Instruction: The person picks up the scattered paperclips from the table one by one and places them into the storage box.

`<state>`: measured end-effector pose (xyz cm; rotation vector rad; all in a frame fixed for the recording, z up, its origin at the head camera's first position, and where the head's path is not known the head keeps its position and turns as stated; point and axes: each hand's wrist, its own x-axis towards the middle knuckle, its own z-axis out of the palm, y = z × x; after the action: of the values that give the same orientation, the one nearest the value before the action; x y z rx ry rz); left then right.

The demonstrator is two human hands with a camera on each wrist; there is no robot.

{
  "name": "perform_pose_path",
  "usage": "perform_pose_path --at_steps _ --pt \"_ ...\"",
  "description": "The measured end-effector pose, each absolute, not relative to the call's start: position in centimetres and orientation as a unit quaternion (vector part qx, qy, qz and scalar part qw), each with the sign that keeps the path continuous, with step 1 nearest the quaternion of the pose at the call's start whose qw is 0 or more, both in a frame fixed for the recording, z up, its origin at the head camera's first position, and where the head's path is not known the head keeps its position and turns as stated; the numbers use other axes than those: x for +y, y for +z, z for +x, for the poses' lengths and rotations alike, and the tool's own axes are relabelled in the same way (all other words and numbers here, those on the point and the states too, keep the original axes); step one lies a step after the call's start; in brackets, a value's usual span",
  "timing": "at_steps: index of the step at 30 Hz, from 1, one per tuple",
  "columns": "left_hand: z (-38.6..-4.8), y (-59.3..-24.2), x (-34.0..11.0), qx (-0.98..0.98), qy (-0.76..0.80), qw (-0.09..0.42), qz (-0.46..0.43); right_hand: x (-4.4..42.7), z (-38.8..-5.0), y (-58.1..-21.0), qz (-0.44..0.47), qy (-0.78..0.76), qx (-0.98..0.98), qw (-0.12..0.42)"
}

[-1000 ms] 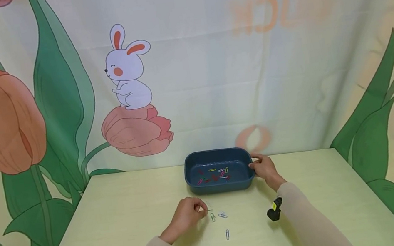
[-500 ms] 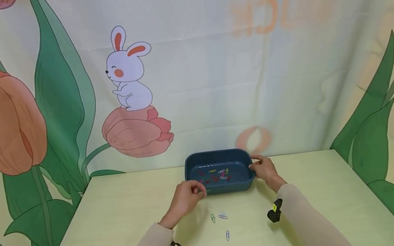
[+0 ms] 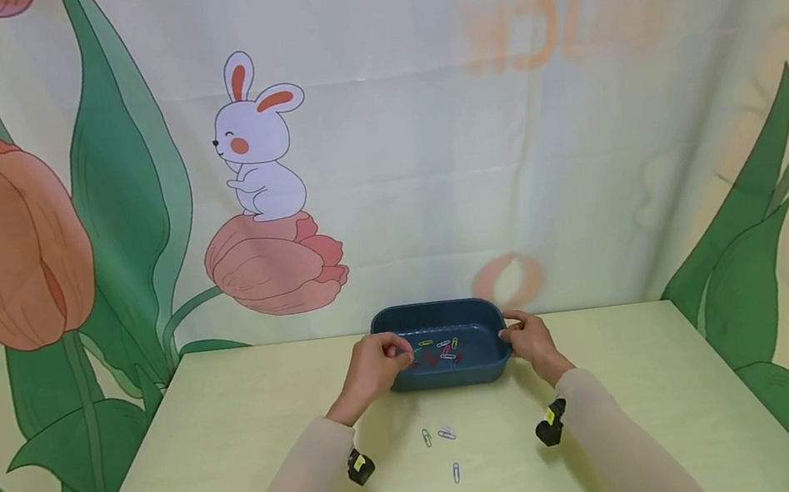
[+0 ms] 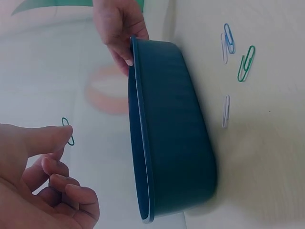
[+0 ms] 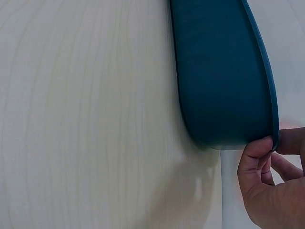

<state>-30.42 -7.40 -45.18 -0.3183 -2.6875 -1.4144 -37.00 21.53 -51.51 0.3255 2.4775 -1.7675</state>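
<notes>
A dark blue plastic bin stands at the back of the table. My left hand is over its left end, pinching a green paper clip between thumb and finger, above the rim in the left wrist view. My right hand grips the bin's right rim, thumb against the outer wall in the right wrist view. Inside the bin lie several coloured paper clips, among them a yellow clip and a white clip; my left hand hides part of the inside.
In front of the bin, several paper clips lie on the table: a green clip, a blue clip with a white clip against it, and another white clip. A printed curtain hangs behind the table.
My left hand has lifted from the table in front of the bin and moved forward over its left end, carrying the green paper clip. My right hand stays on the rim.
</notes>
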Motion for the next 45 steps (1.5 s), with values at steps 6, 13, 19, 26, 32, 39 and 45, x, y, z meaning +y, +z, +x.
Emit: perform_pose_path --at_steps 6,13,19,26,32,39,45 --pt "-31.9 -45.0 -6.9 -0.875 -0.474 0.037 -0.092 21.7 -36.9 -51.6 0.102 -0.573 0.812 0.038" --pt "-33.5 -45.1 -6.5 -0.872 -0.482 0.033 -0.079 21.5 -36.8 -51.6 0.097 -0.579 0.809 0.037" --pt "-34.9 -45.9 -6.1 -0.862 -0.501 0.03 -0.071 21.5 -36.9 -51.7 0.103 -0.577 0.809 0.038" --pt "-35.6 -46.3 -4.9 -0.856 -0.513 0.027 -0.057 21.4 -36.8 -51.5 0.104 -0.578 0.809 0.037" --pt "-36.3 -47.2 -4.4 -0.854 -0.518 0.038 -0.04 21.3 -36.6 -51.3 0.102 -0.58 0.807 0.039" --pt "-36.6 -47.6 -4.5 -0.857 -0.513 0.034 -0.033 21.4 -36.6 -51.3 0.104 -0.575 0.811 0.038" --pt "-36.0 -47.1 -4.6 -0.853 -0.519 0.036 -0.042 21.5 -36.8 -51.5 0.106 -0.571 0.813 0.033"
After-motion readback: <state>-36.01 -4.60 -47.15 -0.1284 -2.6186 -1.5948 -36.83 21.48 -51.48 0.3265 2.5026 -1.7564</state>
